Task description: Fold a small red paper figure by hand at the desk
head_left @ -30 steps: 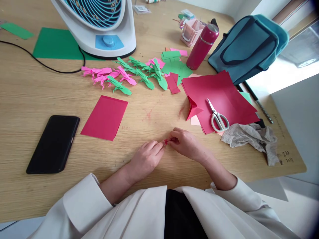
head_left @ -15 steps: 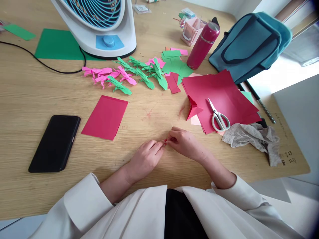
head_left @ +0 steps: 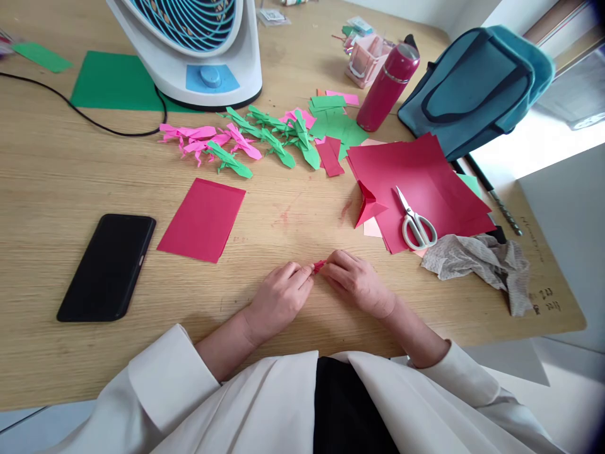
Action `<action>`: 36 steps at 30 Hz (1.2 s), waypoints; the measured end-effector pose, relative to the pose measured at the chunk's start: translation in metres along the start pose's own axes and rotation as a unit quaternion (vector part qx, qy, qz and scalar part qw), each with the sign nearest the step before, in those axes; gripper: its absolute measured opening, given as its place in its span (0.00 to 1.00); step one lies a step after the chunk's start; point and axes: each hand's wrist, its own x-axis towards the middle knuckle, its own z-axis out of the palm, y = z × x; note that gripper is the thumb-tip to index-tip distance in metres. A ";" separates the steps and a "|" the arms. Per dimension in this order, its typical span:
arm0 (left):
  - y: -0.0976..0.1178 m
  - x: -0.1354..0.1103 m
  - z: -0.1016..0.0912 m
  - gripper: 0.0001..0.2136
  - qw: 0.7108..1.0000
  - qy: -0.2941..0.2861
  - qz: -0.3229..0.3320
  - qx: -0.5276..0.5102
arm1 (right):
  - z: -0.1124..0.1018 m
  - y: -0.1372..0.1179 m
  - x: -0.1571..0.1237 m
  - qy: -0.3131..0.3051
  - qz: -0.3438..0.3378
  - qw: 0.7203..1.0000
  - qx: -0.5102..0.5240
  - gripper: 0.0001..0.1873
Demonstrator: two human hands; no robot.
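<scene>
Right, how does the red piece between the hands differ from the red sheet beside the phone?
The red piece is small; the red sheet is larger. The left hand and right hand pinch the red piece; the red sheet lies untouched on the table. Both are red.

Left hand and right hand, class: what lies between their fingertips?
In the head view, a small red folded paper lies between the left hand and the right hand, pinched by both.

Left hand (head_left: 278,299) and right hand (head_left: 359,284) near each other, backs upward, fingers (head_left: 302,276) pinched; bare forearms (head_left: 225,348) angled inward.
</scene>
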 end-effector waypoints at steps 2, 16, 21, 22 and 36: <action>-0.001 0.001 0.002 0.05 1.000 0.007 0.001 -0.005 | 0.000 0.000 -0.003 -0.005 -0.016 1.000 -0.014 0.13; -0.001 0.005 -0.001 0.07 0.998 0.061 -0.005 -0.003 | 0.002 -0.010 -0.022 -0.014 -0.001 1.000 -0.001 0.11; 0.000 0.006 -0.005 0.09 0.998 0.060 -0.002 0.008 | 0.006 -0.010 -0.026 0.001 0.003 1.000 0.003 0.13; 0.000 0.006 -0.005 0.10 0.998 0.060 0.000 0.009 | 0.007 -0.009 -0.027 0.003 0.003 1.000 0.005 0.14; -0.005 0.005 -0.008 0.11 0.999 0.002 0.031 -0.025 | 0.002 -0.011 -0.020 -0.005 0.007 1.000 0.004 0.12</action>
